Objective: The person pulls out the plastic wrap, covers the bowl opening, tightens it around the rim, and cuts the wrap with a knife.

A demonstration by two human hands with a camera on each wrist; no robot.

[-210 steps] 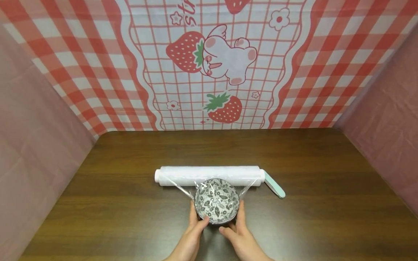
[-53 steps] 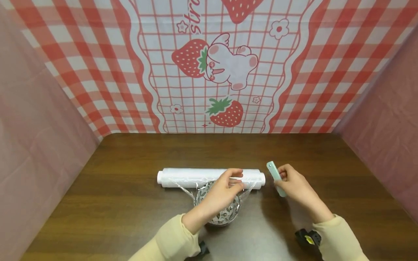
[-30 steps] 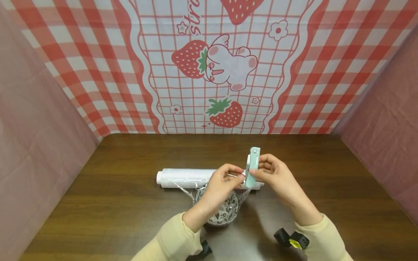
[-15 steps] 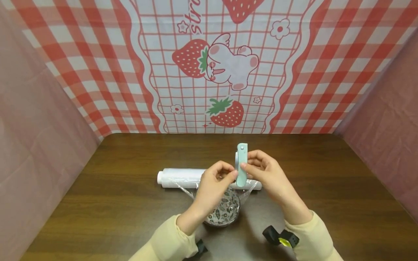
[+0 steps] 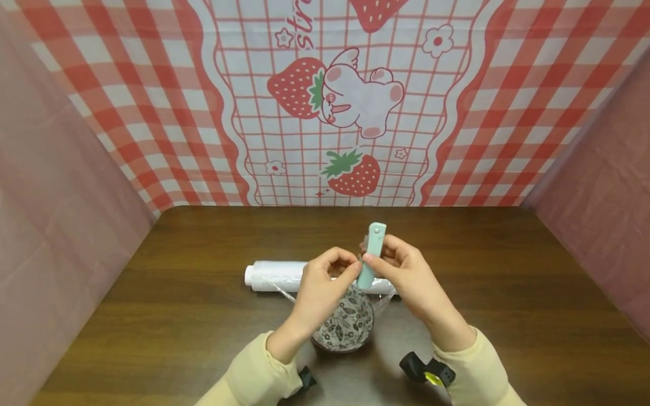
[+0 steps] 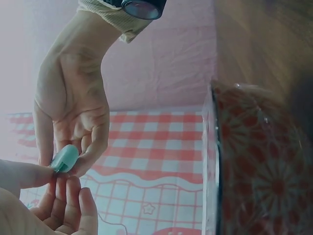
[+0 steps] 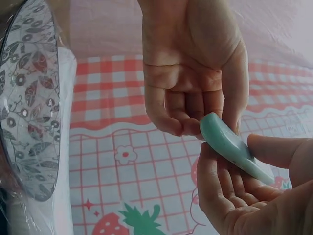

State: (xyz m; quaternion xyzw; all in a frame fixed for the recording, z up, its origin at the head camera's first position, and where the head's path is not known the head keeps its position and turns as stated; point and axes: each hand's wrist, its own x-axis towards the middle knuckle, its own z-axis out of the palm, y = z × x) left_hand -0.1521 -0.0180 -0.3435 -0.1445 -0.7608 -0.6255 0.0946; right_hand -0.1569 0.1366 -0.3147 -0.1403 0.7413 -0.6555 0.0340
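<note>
In the head view my right hand [image 5: 413, 276] grips a mint-green folding knife [image 5: 374, 245] by its handle, held up over the bowl. My left hand [image 5: 322, 287] meets it from the left, thumb and fingertips pinching its edge. A pale sliver, apparently the blade, shows along the left side. Both wrist views show the fingers of both hands meeting at the knife [image 7: 230, 142]. Below them stands a bowl [image 5: 342, 324] with a grey leaf pattern, covered by clear film. Behind it, partly hidden by the hands, lies a white roll of cling film [image 5: 279, 276].
Film strands [image 5: 386, 301] run from the roll to the bowl on both sides. The brown wooden table [image 5: 167, 304] extends around them. A strawberry-print cloth [image 5: 350, 101] hangs behind, with pink cloth at both sides.
Earlier both hands held the bowl while the knife lay right of the roll. My right hand has since lifted the knife and brought it left to my left hand; it now tilts slightly.
</note>
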